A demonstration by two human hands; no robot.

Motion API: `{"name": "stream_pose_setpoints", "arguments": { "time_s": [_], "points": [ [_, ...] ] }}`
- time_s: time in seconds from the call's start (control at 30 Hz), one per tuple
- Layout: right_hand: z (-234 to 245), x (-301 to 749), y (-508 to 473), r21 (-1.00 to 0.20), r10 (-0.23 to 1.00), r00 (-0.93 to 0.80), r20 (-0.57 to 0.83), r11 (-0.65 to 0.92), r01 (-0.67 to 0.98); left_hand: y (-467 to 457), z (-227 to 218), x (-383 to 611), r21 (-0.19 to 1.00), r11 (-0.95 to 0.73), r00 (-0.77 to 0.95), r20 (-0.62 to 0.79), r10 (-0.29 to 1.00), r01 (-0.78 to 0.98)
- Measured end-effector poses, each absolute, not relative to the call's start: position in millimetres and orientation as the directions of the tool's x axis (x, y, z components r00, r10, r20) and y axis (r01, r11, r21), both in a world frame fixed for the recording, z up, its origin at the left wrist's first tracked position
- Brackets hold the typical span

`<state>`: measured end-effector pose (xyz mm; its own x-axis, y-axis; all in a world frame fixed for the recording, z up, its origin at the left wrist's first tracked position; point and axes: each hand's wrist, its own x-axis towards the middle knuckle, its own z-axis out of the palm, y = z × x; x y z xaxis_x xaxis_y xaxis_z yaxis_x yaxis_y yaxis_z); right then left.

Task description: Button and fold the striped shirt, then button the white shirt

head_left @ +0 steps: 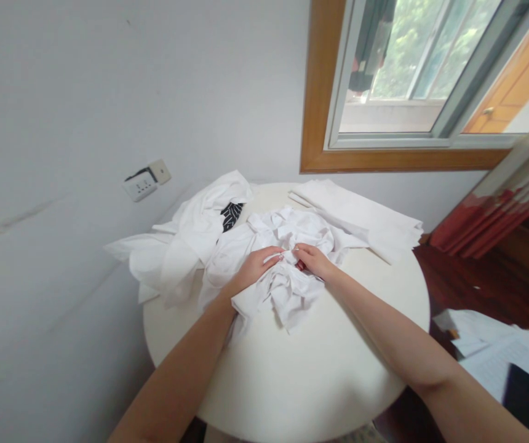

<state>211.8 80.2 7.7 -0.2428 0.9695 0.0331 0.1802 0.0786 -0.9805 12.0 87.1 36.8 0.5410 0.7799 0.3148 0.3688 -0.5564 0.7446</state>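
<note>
A crumpled white cloth garment [287,292], perhaps a shirt, lies bunched up in the middle of the round white table [301,381]. My left hand [258,266] grips its gathered fabric from the left, fingers bent over a fold. From the right, my right hand [311,259] pinches the same fabric, close to the left fingertips. Some of the right fingers are hidden under the cloth. Another heap of white cloth [186,227] sits at the left, hanging over the table edge, with a black-and-white patterned piece [232,215] showing beside it.
Flat folded white cloth [357,209] lies at the back right of the table. A wall socket [141,184] is on the left wall. Papers [499,351] and a dark phone-like object [528,397] lie lower right. A window [398,74] and a red-and-white curtain [495,203] are behind.
</note>
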Motion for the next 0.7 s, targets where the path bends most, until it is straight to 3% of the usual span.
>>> {"name": "stream_pose_setpoints", "arguments": {
  "time_s": [0.23, 0.7],
  "points": [
    [11, 208, 76, -0.988, 0.986, -0.165, 0.03, 0.054, 0.142, 88, 38, 11, 0.811, -0.485, 0.581, 0.233, 0.78, 0.326],
    [14, 207, 75, -0.988, 0.968, -0.248, 0.039, 0.075, 0.137, 92, 30, 11, 0.794, -0.516, 0.526, 0.303, 0.795, 0.321]
  ]
}}
